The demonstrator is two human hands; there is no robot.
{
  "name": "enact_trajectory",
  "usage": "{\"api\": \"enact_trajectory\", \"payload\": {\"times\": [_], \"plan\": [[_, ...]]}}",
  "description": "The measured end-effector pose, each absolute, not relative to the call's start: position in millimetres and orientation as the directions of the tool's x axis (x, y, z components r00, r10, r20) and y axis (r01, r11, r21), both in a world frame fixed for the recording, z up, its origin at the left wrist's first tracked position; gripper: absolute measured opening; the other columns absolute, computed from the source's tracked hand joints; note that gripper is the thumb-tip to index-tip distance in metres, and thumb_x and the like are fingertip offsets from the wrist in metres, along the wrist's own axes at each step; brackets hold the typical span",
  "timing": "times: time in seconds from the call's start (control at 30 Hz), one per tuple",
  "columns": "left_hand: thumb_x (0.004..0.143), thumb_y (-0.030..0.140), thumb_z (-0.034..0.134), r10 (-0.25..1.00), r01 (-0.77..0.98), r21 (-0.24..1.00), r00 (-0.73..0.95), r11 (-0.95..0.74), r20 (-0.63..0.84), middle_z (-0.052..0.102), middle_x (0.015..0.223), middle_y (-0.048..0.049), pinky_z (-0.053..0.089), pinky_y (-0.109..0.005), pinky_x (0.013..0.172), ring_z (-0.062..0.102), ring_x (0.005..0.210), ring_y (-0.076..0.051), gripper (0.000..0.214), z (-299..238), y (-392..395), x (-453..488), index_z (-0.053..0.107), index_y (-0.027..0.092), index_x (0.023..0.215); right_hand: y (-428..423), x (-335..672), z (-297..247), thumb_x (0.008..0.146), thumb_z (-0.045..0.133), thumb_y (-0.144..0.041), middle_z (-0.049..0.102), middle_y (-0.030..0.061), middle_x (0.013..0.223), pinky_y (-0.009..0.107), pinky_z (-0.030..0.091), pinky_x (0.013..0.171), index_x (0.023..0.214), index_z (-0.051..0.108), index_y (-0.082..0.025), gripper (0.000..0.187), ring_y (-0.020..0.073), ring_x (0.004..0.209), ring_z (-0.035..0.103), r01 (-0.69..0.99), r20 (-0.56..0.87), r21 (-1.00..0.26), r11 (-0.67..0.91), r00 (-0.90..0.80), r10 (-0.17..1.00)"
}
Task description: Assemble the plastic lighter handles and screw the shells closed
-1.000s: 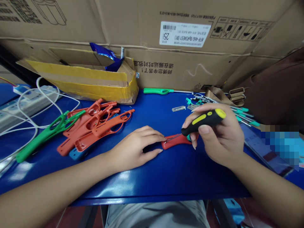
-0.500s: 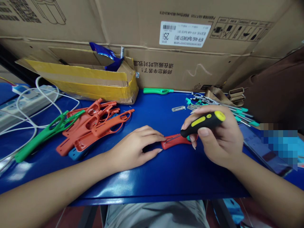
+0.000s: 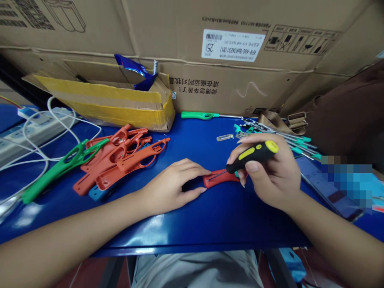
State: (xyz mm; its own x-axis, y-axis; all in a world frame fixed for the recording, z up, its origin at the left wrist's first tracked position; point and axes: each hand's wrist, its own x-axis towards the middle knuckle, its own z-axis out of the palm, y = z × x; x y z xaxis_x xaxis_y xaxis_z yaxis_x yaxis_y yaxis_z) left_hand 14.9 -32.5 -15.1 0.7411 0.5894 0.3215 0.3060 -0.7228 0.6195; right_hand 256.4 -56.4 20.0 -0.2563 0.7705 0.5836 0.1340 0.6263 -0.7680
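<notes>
Near the blue glossy tabletop (image 3: pixel 192 224) edge, the left hand (image 3: pixel 171 186) lies flat, fingertips pinning a small red plastic casing (image 3: pixel 220 178). At three o'clock, the right hand (image 3: pixel 270 176) grips a black-and-yellow screwdriver (image 3: pixel 253 154), tip in the casing; seemingly mid-screwing, needing steady downward turning. Orange handle shells (image 3: pixel 120 160) lie at ten o'clock.

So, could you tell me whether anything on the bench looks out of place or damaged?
Mostly the box: its flap sags, torn and taped yellow, with a blue wrapper stuffed in. White cables tangle beside it.
</notes>
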Motion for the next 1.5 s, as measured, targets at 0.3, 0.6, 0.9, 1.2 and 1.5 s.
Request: {"api": "enact_trajectory", "payload": {"times": [0.3,0.6,0.9,1.2,1.5], "plan": [[0.080,0.023,0.079,0.751,0.440,0.672,0.601,-0.596,0.273,0.072,0.102,-0.0066,0.054,-0.039,0.091,0.067,0.097,-0.024,0.029,-19,-37,38,0.072,0.018,0.108,-45,244,36,0.097,0.064,-0.034,0.066,0.0032,0.096,0.023,0.054,0.050,0.131,0.049,-0.029,0.038,0.0128,0.065,0.063,0.311,0.487,-0.745,0.590,-0.352,0.800],[0.079,0.018,0.073,0.744,0.435,0.677,0.617,-0.593,0.255,0.062,0.092,-0.0032,0.054,-0.032,0.077,0.063,0.080,-0.017,0.029,-19,-37,39,0.073,0.018,0.108,-42,237,23,0.096,0.066,-0.031,0.062,0.0020,0.092,0.023,0.052,0.046,0.128,0.052,-0.031,0.035,0.0141,0.067,0.064,0.282,0.589,-0.733,0.619,-0.191,0.785],[0.083,0.025,0.076,0.722,0.419,0.670,0.642,-0.613,0.259,0.064,0.096,-0.0051,0.053,-0.034,0.082,0.063,0.088,-0.019,0.035,-23,-35,36,0.072,0.016,0.117,-48,239,17,0.093,0.068,-0.019,0.065,0.0024,0.090,0.027,0.058,0.048,0.128,0.055,-0.031,0.039,0.0155,0.066,0.066,0.185,0.682,-0.686,0.703,-0.172,0.711],[0.084,0.026,0.076,0.720,0.419,0.670,0.644,-0.613,0.257,0.064,0.099,-0.0063,0.052,-0.035,0.085,0.063,0.091,-0.020,0.039,-24,-36,35,0.071,0.015,0.121,-48,239,22,0.093,0.067,-0.021,0.065,0.0034,0.089,0.028,0.060,0.047,0.124,0.059,-0.033,0.034,0.0195,0.073,0.070,0.180,0.739,-0.650,0.738,-0.077,0.669],[0.084,0.027,0.077,0.719,0.413,0.675,0.646,-0.611,0.256,0.064,0.100,-0.0056,0.052,-0.035,0.085,0.062,0.089,-0.019,0.038,-24,-35,34,0.071,0.018,0.120,-45,241,18,0.093,0.065,-0.015,0.066,0.0020,0.087,0.026,0.059,0.046,0.128,0.058,-0.031,0.039,0.0151,0.063,0.067,0.157,0.732,-0.643,0.750,-0.161,0.662]]}}
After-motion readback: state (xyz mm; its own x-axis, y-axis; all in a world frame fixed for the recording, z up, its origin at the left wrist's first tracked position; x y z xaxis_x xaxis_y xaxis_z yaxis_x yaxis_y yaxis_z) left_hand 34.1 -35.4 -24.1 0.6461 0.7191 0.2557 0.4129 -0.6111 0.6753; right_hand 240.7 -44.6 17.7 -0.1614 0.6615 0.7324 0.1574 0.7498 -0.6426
